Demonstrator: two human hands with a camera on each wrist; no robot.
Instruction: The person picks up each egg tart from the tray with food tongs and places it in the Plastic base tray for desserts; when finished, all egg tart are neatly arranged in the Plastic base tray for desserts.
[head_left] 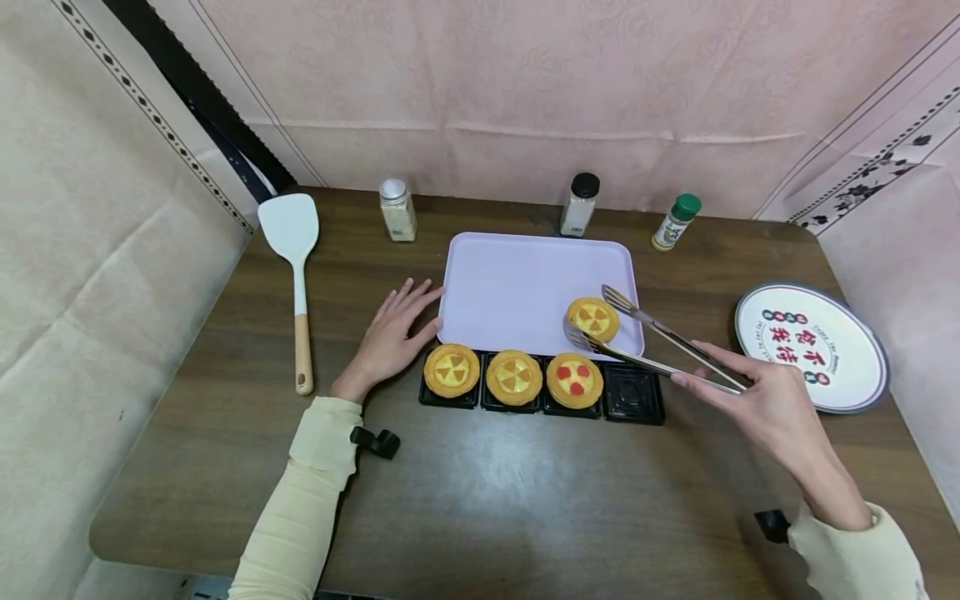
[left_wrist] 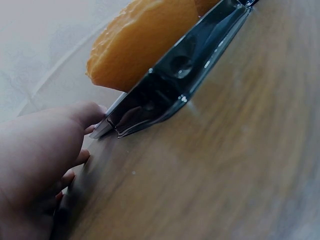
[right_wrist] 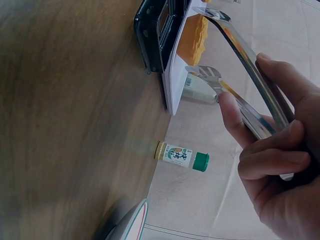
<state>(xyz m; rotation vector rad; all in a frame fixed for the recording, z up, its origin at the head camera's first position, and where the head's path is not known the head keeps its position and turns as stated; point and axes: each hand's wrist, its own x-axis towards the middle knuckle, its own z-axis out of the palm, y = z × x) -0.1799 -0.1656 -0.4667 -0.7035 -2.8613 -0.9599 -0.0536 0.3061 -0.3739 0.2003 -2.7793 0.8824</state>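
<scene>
My right hand (head_left: 776, 412) grips metal tongs (head_left: 678, 339), whose spread tips stand on either side of a round yellow tart (head_left: 593, 317) at the lilac tray's (head_left: 517, 287) right front corner. Whether the tips touch it I cannot tell. My left hand (head_left: 393, 337) lies by the tray's left edge, fingers straight, thumb (left_wrist: 89, 113) at the rim. Along the tray's front runs a black four-part holder (head_left: 633, 393). Two yellow-patterned tarts (head_left: 452, 371) and one with red spots (head_left: 574, 381) sit in it; its rightmost compartment is bare.
A white spatula (head_left: 291, 229) with a wooden handle lies at left. Behind the tray stand a silver-capped shaker (head_left: 397, 212), a black-capped one (head_left: 579, 207) and a green-capped bottle (head_left: 675, 223). A round white plate (head_left: 847, 342) with red characters is at right.
</scene>
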